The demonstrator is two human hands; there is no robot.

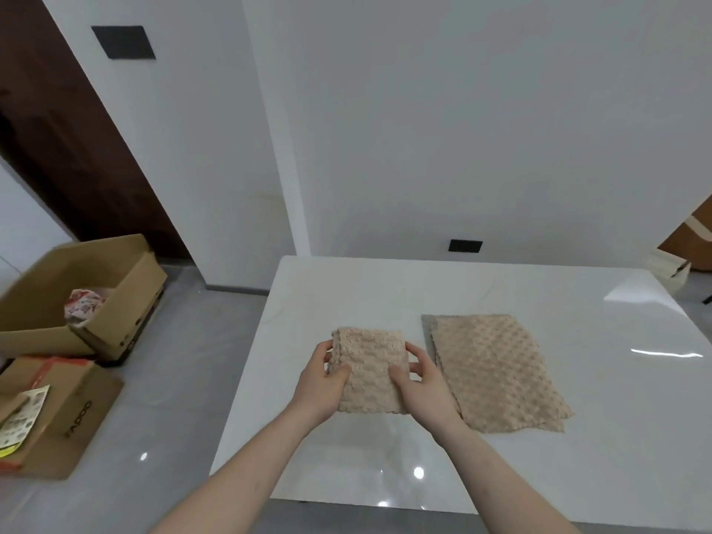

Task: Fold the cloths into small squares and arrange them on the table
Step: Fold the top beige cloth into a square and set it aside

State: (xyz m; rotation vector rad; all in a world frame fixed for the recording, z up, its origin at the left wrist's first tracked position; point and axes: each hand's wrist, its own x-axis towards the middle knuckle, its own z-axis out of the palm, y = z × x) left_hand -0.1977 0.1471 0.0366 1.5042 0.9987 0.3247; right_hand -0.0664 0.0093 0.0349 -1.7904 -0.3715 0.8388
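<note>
A beige bubble-textured cloth (371, 364), folded into a narrow rectangle, lies near the left part of the white table (578, 418). My left hand (321, 383) grips its left edge, thumb on top and fingers curled round the side. My right hand (418, 383) grips its right edge the same way. To the right, a second beige cloth (497, 371) lies spread flat on the table, larger, with a grey underside showing at its far left corner. Neither hand touches it.
The table's far edge meets a white wall with a black socket (465, 245). On the grey floor at left stand an open cardboard box (115, 287) holding a patterned bundle and a flatter box (65, 410) with a leaflet.
</note>
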